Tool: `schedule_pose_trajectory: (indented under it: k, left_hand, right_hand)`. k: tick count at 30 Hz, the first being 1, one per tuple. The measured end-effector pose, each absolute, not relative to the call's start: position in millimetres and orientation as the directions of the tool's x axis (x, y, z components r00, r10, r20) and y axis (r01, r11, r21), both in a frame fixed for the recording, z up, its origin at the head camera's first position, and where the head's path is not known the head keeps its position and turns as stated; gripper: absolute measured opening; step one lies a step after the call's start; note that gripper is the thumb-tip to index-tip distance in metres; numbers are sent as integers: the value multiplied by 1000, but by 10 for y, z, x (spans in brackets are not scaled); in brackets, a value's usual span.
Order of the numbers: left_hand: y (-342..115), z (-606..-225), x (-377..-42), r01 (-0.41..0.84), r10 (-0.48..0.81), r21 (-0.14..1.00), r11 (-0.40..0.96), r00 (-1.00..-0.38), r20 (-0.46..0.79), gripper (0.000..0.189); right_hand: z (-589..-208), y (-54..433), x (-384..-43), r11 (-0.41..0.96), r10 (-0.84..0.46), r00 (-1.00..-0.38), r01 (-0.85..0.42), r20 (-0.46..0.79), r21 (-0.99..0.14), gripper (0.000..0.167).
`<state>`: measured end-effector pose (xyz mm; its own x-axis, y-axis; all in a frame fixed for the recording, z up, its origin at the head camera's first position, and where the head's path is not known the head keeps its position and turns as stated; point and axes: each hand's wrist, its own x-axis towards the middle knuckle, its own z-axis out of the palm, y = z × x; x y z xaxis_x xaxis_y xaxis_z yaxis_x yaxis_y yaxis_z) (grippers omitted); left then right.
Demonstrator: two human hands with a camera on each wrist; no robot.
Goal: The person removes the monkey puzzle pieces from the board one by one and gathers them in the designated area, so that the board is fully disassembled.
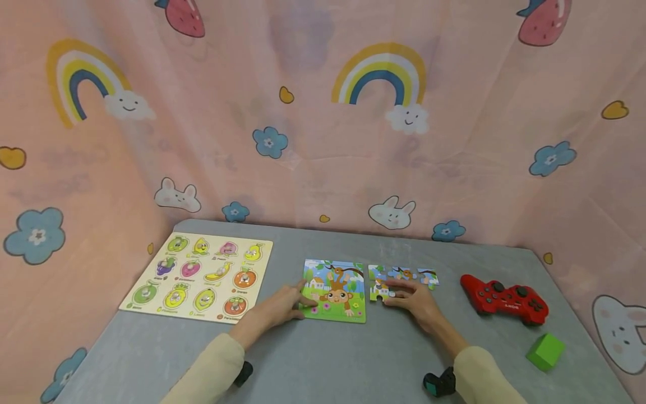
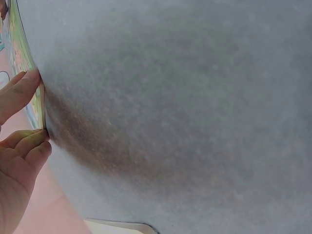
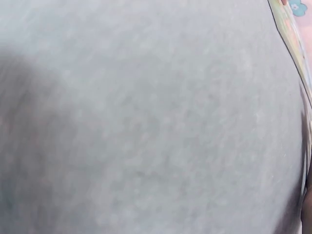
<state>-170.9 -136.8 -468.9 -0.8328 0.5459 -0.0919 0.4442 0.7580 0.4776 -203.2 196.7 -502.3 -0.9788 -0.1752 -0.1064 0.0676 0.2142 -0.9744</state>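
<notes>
A square monkey picture puzzle [image 1: 335,310] lies flat on the table. At its left edge rests my left hand [image 1: 277,307], fingertips touching the edge and the surface beside it. The left wrist view shows thumb and fingers [image 2: 30,146] spread apart along that edge. Just right of the picture, several joined puzzle pieces [image 1: 402,273] form a row with sky and branches. My right hand [image 1: 419,303] pinches a puzzle piece [image 1: 379,290] with a white fence below the row's left end. In the right wrist view that grip is mostly out of frame.
To the left lies a cream fruit picture board [image 1: 197,310]. A red game controller [image 1: 504,299] and a green block [image 1: 545,352] sit on the right side of the grey table [image 1: 333,365]. Behind the table hangs a pink patterned curtain [image 1: 313,185].
</notes>
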Motion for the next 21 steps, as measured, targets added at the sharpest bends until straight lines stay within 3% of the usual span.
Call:
schedule_pose_trajectory:
  k: [7,21]
  left_hand:
    - [-1351,-4668,-1699,445,545,473,760,-834,-91,35]
    - [-1355,-4683,-1703,452,545,461,764,-835,-83,35]
  right_hand:
    - [-4996,1964,-2042,296,-127,-983,89,-132,-951,53]
    - [-4905,1915,-2052,558,-125,-992,-55,-19,-828,39]
